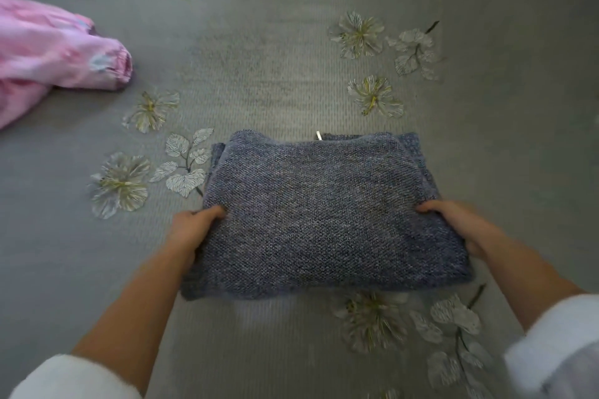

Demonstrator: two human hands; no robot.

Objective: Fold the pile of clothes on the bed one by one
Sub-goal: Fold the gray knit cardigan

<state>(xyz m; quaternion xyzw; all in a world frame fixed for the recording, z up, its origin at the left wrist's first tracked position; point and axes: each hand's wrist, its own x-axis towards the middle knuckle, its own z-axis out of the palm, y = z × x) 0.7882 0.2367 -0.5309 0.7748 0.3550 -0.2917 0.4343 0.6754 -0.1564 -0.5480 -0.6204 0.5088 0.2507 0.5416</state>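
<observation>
- While the folded sweater (324, 214) lies on the bed (259, 58), the left hand (191, 230) grips its left edge.
- Opposite, the right hand (453, 223) grips the right edge.
- Far left, a pink garment (48, 55), well apart.

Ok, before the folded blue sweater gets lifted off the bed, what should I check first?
1. Blue knit sweater folded into a compact rectangle: ok.
2. Left hand grips its left edge: ok.
3. Right hand grips its right edge: ok.
4. Layers flush: not ok, lower layers peek out at the far corners.
5. Fingers under the bottom layer: cannot tell.
6. Pink garment apart from the sweater, far left: ok.
</observation>
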